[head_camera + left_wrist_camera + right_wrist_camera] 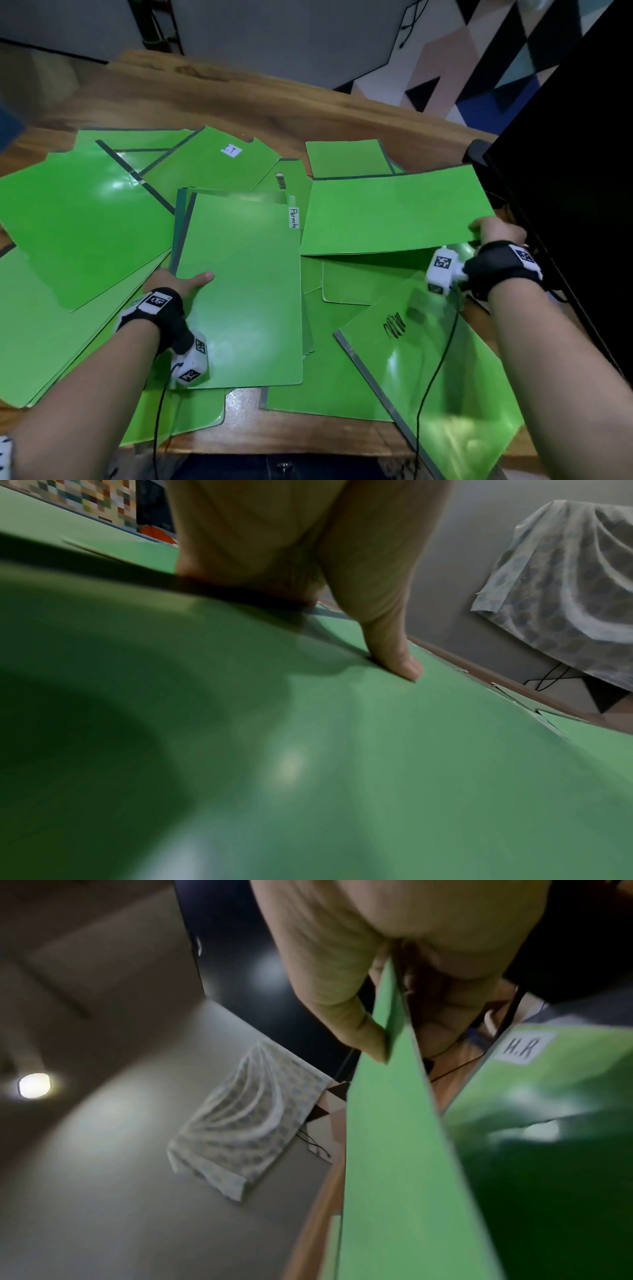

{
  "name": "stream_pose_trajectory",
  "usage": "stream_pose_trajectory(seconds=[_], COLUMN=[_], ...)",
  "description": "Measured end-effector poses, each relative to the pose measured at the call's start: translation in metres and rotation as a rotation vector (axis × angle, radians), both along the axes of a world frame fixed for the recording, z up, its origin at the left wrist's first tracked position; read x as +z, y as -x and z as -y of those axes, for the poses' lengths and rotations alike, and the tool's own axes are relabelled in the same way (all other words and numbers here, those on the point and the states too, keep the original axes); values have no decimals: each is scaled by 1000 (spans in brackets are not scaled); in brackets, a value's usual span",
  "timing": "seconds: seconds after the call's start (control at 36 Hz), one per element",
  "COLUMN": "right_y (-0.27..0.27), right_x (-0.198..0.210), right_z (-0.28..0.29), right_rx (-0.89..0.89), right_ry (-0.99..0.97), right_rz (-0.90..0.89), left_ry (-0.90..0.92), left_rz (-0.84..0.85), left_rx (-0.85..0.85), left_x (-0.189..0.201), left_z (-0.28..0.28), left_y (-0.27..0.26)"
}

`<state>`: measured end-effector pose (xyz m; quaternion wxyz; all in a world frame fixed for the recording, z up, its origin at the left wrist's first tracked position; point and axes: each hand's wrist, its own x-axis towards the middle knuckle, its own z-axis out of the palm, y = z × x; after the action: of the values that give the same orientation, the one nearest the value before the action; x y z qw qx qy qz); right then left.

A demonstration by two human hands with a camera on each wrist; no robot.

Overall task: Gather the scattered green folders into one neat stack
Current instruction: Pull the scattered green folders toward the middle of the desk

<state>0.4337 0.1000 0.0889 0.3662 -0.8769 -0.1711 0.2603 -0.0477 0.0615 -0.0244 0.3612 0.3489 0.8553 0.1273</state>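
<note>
Several green folders lie scattered and overlapping across the wooden table (239, 102). My left hand (185, 279) grips the left edge of a small stack topped by a folder (246, 291) tagged "Permits", thumb on top (400, 664). My right hand (493, 231) pinches the near right corner of another green folder (394, 212), lifted off the pile; the right wrist view shows this folder (394, 1123) edge-on between thumb and fingers. Below it lies a folder labelled "H.R" (524, 1047). A folder marked "I.T" (219, 161) lies at the back.
A black monitor (575, 154) stands close on the right, beside my right hand. A clear-covered folder with a scribble (428, 359) hangs over the table's near edge. Bare wood shows along the far side. Wrist-camera cables trail over the folders.
</note>
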Motion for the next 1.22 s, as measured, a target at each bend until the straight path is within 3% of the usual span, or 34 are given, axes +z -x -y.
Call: stream_pose_trajectory(seconds=[0.14, 0.19, 0.25, 0.47, 0.72, 0.83, 1.0, 1.08, 1.22], right_y=[34, 60, 89, 164, 138, 117, 89, 99, 139], right_x=[6, 4, 0, -18, 40, 57, 38, 7, -61], right_z=[-15, -17, -20, -32, -47, -39, -11, 16, 55], right_rx=[-18, 45, 136, 152, 198, 395, 626, 700, 616], right_ry=[-330, -358, -326, -285, -484, -437, -260, -86, 117], right_rz=[-426, -486, -486, -421, -81, -8, -10, 33, -109], left_ry=[1, 2, -2, 29, -185, -239, -274, -249, -171], left_rz=[-5, -5, 3, 115, 279, 310, 374, 378, 348], left_rx=[2, -2, 0, -5, 98, 147, 188, 181, 141], left_x=[3, 4, 5, 11, 27, 34, 37, 37, 27], left_z=[1, 1, 1, -1, 3, 8, 15, 20, 29], left_y=[-2, -2, -2, 5, 4, -1, -5, -7, -11])
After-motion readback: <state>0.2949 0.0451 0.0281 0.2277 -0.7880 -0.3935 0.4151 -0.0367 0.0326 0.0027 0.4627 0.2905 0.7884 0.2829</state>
